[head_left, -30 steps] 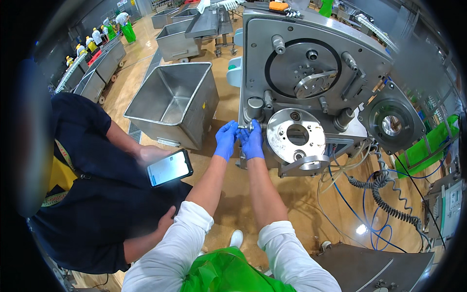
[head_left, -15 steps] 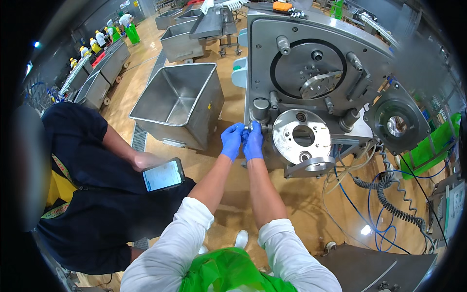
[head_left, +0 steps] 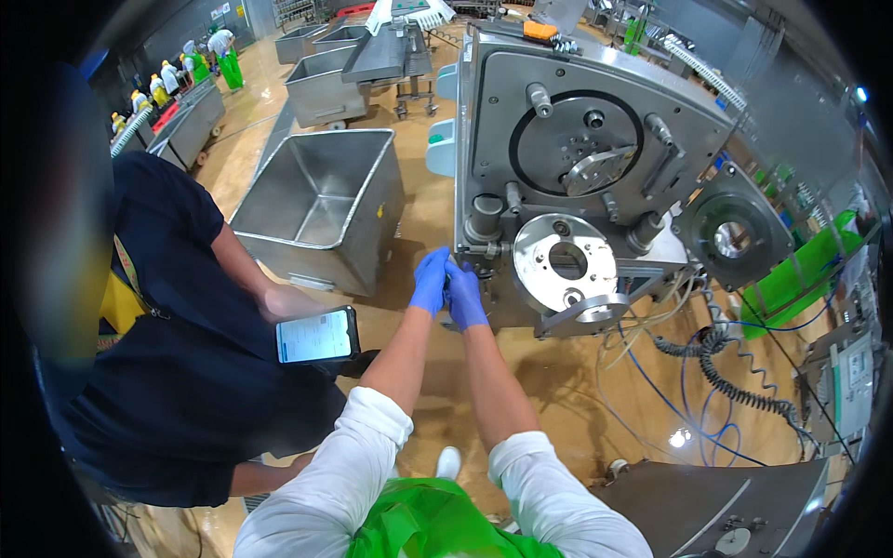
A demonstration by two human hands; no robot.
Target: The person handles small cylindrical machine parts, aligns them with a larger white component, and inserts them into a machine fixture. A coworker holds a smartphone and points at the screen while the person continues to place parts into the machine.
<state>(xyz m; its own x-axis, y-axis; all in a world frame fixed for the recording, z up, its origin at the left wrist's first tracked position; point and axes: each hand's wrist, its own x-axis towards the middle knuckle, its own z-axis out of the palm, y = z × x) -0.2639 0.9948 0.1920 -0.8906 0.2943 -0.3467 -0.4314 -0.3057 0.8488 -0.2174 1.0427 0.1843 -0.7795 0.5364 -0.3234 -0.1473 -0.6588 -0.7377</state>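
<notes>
Work has moved off the boxy grey steel machine [head_left: 499, 102], blue-gloved left hand [head_left: 430, 284] and right hand [head_left: 465, 298] pressed together, anything pinched hidden.

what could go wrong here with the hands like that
The left hand and right hand meet over the floor, beside the machine; a small part between them, if any, might drop. What they hold is mostly hidden.

A co-worker with a phone stands close on the left, so an elbow could bump them.

A coiled cable hangs at the right; stepping there might snag it.
</notes>
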